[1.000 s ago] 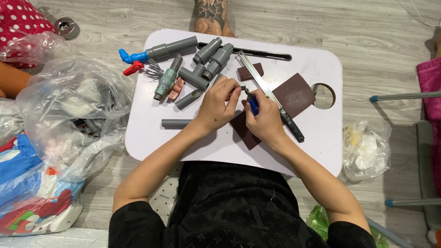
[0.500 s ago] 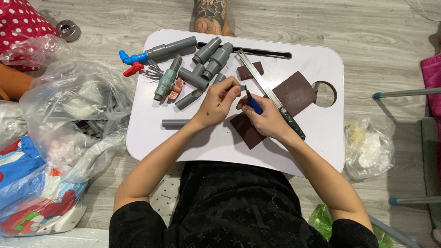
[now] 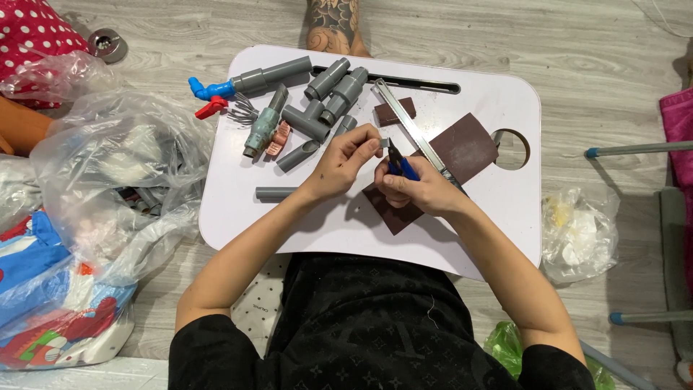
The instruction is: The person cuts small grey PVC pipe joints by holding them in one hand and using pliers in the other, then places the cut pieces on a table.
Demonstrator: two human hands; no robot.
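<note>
So far your left hand (image 3: 345,160) pinches a small grey piece (image 3: 385,143) while your right hand (image 3: 419,189) grips blue-handled pliers (image 3: 399,163) at it, the grey pipe fittings (image 3: 317,108) lying loose on the worktop (image 3: 476,238).

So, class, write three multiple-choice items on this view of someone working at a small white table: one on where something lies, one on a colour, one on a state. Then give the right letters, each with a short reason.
1. Where does the lone short grey pipe piece lie?
A. on the white table, beside the left forearm
B. on the floor
C. inside the clear plastic bag

2. What colour are the handles of the tool in the right hand?
A. yellow
B. blue
C. green

3. What is the left hand doing?
A. resting flat on the table
B. gripping a long pipe
C. pinching a small grey piece at its fingertips

Answers: 1 A, the piece sits on the tabletop, apart from the pile of fittings; 2 B, blue shows above the closed fingers; 3 C, thumb and fingers close on the piece, raised by the tool's tip.
</note>
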